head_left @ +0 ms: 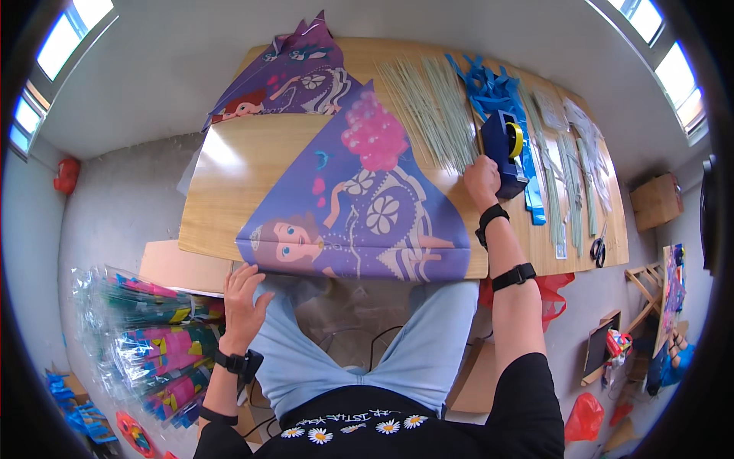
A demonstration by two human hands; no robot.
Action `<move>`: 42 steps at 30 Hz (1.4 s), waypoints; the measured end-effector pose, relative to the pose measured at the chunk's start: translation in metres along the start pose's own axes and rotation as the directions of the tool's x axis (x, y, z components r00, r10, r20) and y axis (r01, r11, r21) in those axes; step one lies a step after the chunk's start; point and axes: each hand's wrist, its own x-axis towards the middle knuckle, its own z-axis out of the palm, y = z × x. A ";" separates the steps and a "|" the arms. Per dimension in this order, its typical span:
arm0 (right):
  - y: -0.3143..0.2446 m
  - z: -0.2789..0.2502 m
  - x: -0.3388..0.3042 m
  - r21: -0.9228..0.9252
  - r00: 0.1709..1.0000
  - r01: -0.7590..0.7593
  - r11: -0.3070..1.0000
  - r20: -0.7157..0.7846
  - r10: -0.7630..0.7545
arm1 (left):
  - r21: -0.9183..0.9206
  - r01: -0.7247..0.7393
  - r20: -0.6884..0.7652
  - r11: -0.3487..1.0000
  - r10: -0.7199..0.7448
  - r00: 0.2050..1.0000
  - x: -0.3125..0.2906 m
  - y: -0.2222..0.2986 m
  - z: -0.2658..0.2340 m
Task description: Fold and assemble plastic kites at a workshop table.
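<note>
A purple triangular kite sheet (pixel 290 199), printed with a princess figure and pink balloons, lies flat on the wooden table in front of me. My left hand (pixel 243 306) is at the near table edge by the sheet's left corner, fingers stretched out, holding nothing I can see. My right hand (pixel 482 180) is closed beside a dark blue tape dispenser (pixel 501 145) with a yellow roll in it. What its fingers grip, if anything, is hidden. Just beyond that hand lie many thin pale sticks (pixel 432 107).
More printed kite sheets (pixel 306 80) are stacked at the far left. Blue ribbon strips (pixel 489 86) lie behind the dispenser. Scissors (pixel 599 246) rest at the table's right edge, near clear plastic bags (pixel 585 130). Wrapped colourful bundles (pixel 153 348) stand on the left.
</note>
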 end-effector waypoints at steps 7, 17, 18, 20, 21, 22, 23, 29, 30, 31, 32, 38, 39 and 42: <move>-0.010 0.012 0.022 -0.057 0.985 -0.167 0.984 0.030 0.169 | -0.023 0.071 0.042 0.997 -0.070 0.997 0.001 0.002 -0.001; 0.006 -0.016 0.004 0.559 0.970 -0.227 0.798 0.060 0.234 | -0.014 0.030 0.013 0.999 -0.030 0.999 -0.003 0.009 0.003; 0.013 -0.015 -0.006 0.555 0.970 -0.233 0.799 0.071 0.233 | -0.018 0.010 0.009 1.000 -0.010 1.000 -0.001 0.011 0.004; 0.019 -0.021 -0.030 0.711 0.993 -0.112 0.695 0.059 0.100 | -0.017 0.005 -0.011 1.000 -0.005 1.000 0.001 0.014 0.003; 0.020 -0.023 -0.043 0.789 0.995 -0.103 0.606 0.085 0.059 | -0.023 -0.037 -0.052 0.999 0.036 0.998 0.006 0.015 0.005; 0.019 -0.026 -0.060 0.787 0.992 -0.117 0.606 0.115 0.042 | -0.023 -0.069 -0.083 0.997 0.067 0.994 0.007 0.018 0.004; 0.020 -0.030 -0.076 0.815 0.986 -0.078 0.574 0.147 -0.075 | -0.034 -0.100 -0.118 0.994 0.095 0.988 0.012 0.025 0.001; 0.015 -0.055 -0.170 0.795 0.851 -0.138 0.590 0.400 -0.340 | 0.003 -0.255 -0.292 0.967 0.244 0.925 0.063 0.058 0.008; 0.013 -0.055 -0.179 0.796 0.841 -0.145 0.588 0.412 -0.350 | 0.035 -0.266 -0.307 0.963 0.263 0.915 0.067 0.061 0.007; 0.014 -0.054 -0.186 0.790 0.811 -0.122 0.601 0.428 -0.398 | 0.063 -0.285 -0.321 0.956 0.290 0.902 0.072 0.063 0.009; 0.013 -0.054 -0.192 0.787 0.777 -0.098 0.610 0.443 -0.447 | 0.070 -0.277 -0.318 0.958 0.284 0.904 0.074 0.061 0.012; 0.012 -0.053 -0.201 0.770 0.738 -0.077 0.633 0.471 -0.483 | 0.045 -0.274 -0.211 0.961 0.277 0.937 0.074 0.055 0.034; 0.011 -0.055 -0.200 0.764 0.727 -0.063 0.642 0.476 -0.495 | 0.028 -0.281 -0.204 0.959 0.281 0.938 0.075 0.057 0.037; 0.000 -0.062 -0.203 0.756 0.730 -0.071 0.650 0.484 -0.483 | 0.008 -0.308 -0.160 0.951 0.305 0.939 0.076 0.060 0.048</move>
